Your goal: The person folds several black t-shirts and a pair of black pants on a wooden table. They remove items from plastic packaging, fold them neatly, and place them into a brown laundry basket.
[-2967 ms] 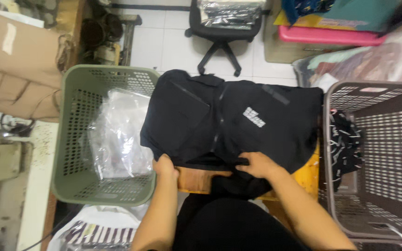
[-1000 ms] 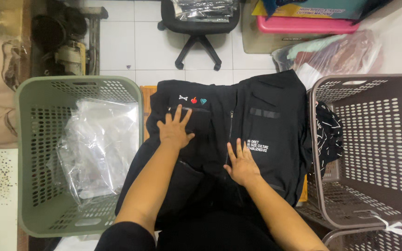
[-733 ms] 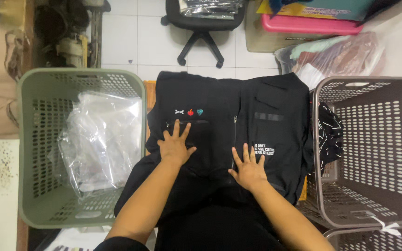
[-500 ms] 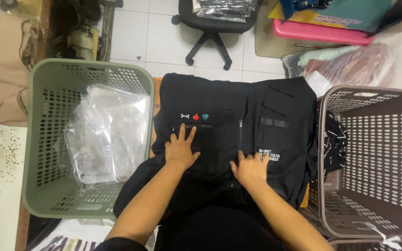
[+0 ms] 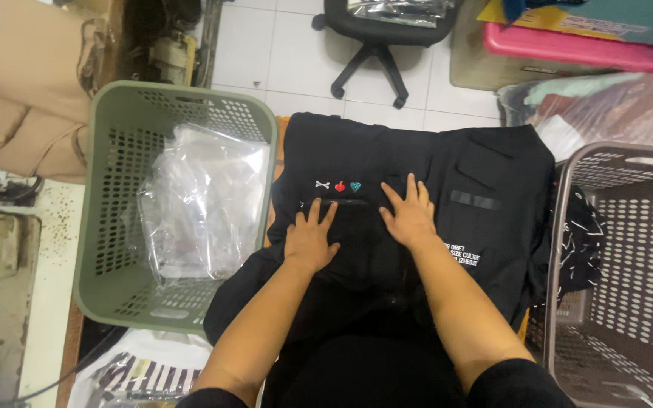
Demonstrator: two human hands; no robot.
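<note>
White tiled floor, green basket, black garment

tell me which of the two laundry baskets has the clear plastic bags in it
The green basket by the left hand holds the clear plastic bags. The brown basket on the other side shows only a dark patterned cloth at its edge.

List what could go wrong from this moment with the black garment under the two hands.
1. The black garment is larger than whatever surface lies under it, so its right edge droops toward the brown basket; it might slip or bunch there.
2. Its lower left part hangs off beside the green basket, so pressing with the left hand and right hand may drag it unevenly and set creases.
3. The clear plastic bags sit close and could get snagged.
</note>
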